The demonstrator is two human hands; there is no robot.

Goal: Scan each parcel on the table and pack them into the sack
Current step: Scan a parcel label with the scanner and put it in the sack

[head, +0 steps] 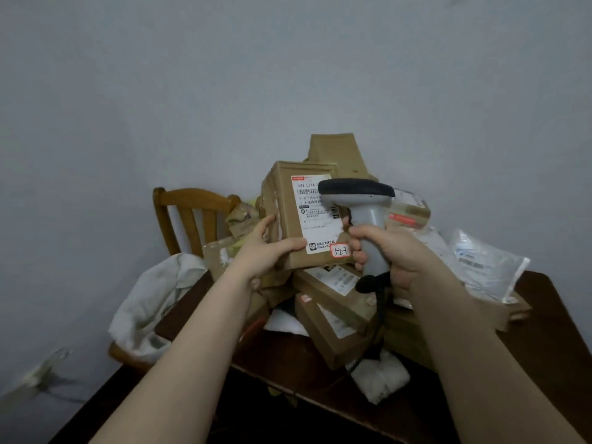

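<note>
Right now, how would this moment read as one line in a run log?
step: scanning | left hand: holds cardboard parcel | right hand: grips barcode scanner pointed at its shipping label

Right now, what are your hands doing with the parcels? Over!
Left hand grips brown cardboard parcel, white label facing me. Right hand holds grey handheld scanner at label. Nothing blocking; more parcels heaped beneath on dark wooden table.

The white label (312,216) on the box (282,200), above the left hand (266,248), reads "642 L714". A sticker (340,250) beside the right hand (394,254) reads "3-2-3".
</note>
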